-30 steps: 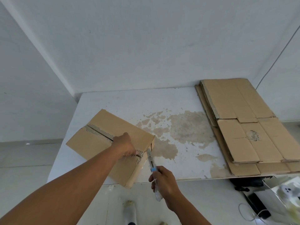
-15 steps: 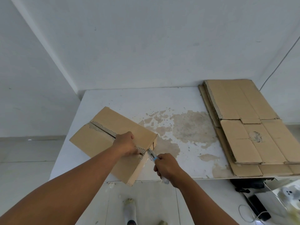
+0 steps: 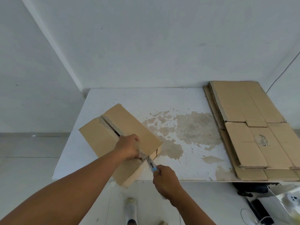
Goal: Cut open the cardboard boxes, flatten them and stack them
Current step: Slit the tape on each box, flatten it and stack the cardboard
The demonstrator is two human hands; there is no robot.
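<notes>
On table (image 3: pixel 162 98), lower centre-left of frame: box (image 3: pixel 113 135), near corner past the edge. L hand (image 3: pixel 129 149) on top, fingers curled over flap edge at the seam. R hand (image 3: pixel 165 177) clenched round knife (image 3: pixel 151 164), blade at seam's near end. Flat stack (image 3: pixel 243 127) at right, well apart.

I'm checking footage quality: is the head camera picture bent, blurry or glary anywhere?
Head view: wide-angle stretch makes the wall corner lean; light is soft and even, no glare on the table; box and knife look sharp; clutter at bottom right is smeared.
</notes>
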